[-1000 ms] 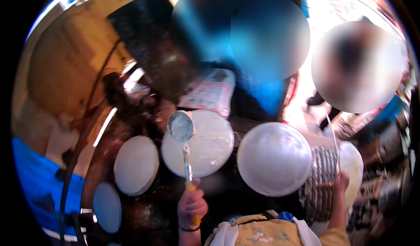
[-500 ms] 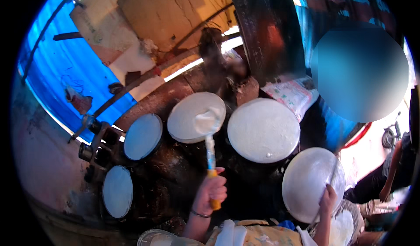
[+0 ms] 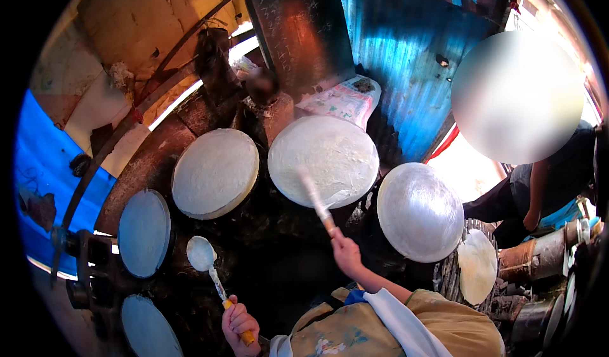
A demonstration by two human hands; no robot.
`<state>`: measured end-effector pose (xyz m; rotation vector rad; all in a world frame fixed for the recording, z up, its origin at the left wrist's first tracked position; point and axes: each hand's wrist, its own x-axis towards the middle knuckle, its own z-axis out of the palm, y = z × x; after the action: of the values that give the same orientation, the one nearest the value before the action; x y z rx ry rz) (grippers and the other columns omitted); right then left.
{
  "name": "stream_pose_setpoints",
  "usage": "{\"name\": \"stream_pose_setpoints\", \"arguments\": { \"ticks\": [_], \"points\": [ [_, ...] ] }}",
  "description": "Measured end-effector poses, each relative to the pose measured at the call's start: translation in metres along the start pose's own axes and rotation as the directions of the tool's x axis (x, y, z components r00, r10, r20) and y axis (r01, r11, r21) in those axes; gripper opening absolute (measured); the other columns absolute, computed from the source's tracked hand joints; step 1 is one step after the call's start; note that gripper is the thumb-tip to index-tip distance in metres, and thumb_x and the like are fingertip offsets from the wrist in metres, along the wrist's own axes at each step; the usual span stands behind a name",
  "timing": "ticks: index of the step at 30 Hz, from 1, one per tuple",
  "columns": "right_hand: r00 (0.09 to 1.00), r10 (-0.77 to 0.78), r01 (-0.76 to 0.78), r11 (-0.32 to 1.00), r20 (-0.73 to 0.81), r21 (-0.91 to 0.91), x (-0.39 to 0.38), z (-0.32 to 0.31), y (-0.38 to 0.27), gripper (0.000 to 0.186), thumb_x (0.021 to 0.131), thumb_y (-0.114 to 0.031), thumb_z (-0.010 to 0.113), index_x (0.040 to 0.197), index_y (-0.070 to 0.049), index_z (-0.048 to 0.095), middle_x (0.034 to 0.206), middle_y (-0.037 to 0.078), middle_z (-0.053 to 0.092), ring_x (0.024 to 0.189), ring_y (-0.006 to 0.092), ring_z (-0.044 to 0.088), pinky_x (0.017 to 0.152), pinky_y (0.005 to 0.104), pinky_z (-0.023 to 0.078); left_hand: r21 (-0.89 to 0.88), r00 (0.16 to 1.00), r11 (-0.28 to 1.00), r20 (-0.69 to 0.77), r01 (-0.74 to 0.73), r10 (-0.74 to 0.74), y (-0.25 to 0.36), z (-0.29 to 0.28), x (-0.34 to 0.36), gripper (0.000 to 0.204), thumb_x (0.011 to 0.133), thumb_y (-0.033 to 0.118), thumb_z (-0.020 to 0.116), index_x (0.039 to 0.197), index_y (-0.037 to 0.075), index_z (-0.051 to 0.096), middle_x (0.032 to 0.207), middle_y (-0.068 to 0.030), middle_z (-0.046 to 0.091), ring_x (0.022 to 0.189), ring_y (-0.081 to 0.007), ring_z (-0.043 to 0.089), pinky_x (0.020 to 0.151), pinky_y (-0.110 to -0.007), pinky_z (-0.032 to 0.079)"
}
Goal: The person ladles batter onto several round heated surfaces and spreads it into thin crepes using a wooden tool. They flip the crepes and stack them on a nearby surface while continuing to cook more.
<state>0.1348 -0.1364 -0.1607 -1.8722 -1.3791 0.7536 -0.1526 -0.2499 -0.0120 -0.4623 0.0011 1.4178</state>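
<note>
— Five round discs show here, yes?

— Six, counting the small one. Biggest is the middle disc (image 3: 323, 160), white and chalky. Next the right disc (image 3: 420, 211), shiny and domed, then the left disc (image 3: 216, 173). Two bluish ones sit lower left: the upper blue disc (image 3: 144, 232) and the lower blue disc (image 3: 150, 328), cut by the rim. A small pale sheet (image 3: 477, 265) lies on a ribbed stack at right.

— And the hands?

— Left hand (image 3: 240, 324) is curled tight round the orange handle of a ladle (image 3: 202, 253); its bowl hangs over the dark surface just beside the upper blue disc. Right hand (image 3: 346, 253) is closed round a stick (image 3: 315, 197), blurred, whose far end lies over the near edge of the middle disc.

— Anyone else?

— A person in dark clothes stands at far right, one hand (image 3: 528, 219) hanging down
</note>
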Motion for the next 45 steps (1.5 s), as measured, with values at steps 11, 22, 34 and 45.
{"name": "stream_pose_setpoints", "arguments": {
  "ticks": [11, 22, 34, 45],
  "points": [
    [0.952, 0.284, -0.289, 0.709, 0.115, 0.643, 0.044, -0.010, -0.107, 0.023, 0.092, -0.033, 0.051, 0.080, -0.014, 0.056, 0.056, -0.006, 0.040, 0.040, 0.0052, 0.036, 0.035, 0.0197, 0.031, -0.132, 0.994, 0.991, 0.097, -0.027, 0.040, 0.062, 0.035, -0.010, 0.024, 0.096, 0.012, 0.036, 0.116, 0.000, 0.043, 0.062, 0.0009, 0.037, 0.046, -0.0043, 0.040, 0.046, -0.019, 0.040],
    [0.907, -0.161, -0.166, 0.712, 0.389, 0.682, 0.130, 0.086, -0.207, 0.024, 0.088, -0.014, 0.057, 0.110, -0.006, 0.055, 0.059, -0.004, 0.040, 0.040, 0.0046, 0.035, 0.036, 0.0202, 0.028, 0.442, 0.942, 0.862, -0.097, -0.248, 0.321, 0.065, 0.068, -0.018, 0.021, 0.091, 0.003, 0.042, 0.112, 0.007, 0.044, 0.056, 0.0006, 0.035, 0.038, -0.0024, 0.033, 0.036, -0.015, 0.032],
    [0.467, -0.673, 0.577, 0.724, 0.574, 0.379, 0.140, 0.248, -0.297, 0.013, 0.077, -0.012, 0.065, 0.077, 0.001, 0.062, 0.061, 0.012, 0.056, 0.058, 0.0135, 0.053, 0.056, 0.0315, 0.044, -0.246, 0.787, 0.779, 0.089, -0.576, 0.610, 0.052, 0.044, -0.044, 0.019, 0.095, 0.008, 0.037, 0.112, 0.003, 0.044, 0.059, -0.0004, 0.037, 0.041, -0.0046, 0.039, 0.038, -0.017, 0.038],
    [-0.042, -0.341, 0.259, 0.904, 0.939, 0.340, -0.003, 0.251, -0.239, 0.029, 0.084, -0.008, 0.059, 0.112, 0.001, 0.060, 0.071, -0.005, 0.054, 0.058, 0.0020, 0.045, 0.050, 0.0187, 0.035, -0.345, 0.268, 0.277, 0.075, -0.897, 0.960, 0.001, -0.025, -0.148, 0.016, 0.095, 0.008, 0.041, 0.108, 0.002, 0.047, 0.062, 0.0035, 0.036, 0.044, -0.0027, 0.037, 0.039, -0.015, 0.034]
  ]
}}
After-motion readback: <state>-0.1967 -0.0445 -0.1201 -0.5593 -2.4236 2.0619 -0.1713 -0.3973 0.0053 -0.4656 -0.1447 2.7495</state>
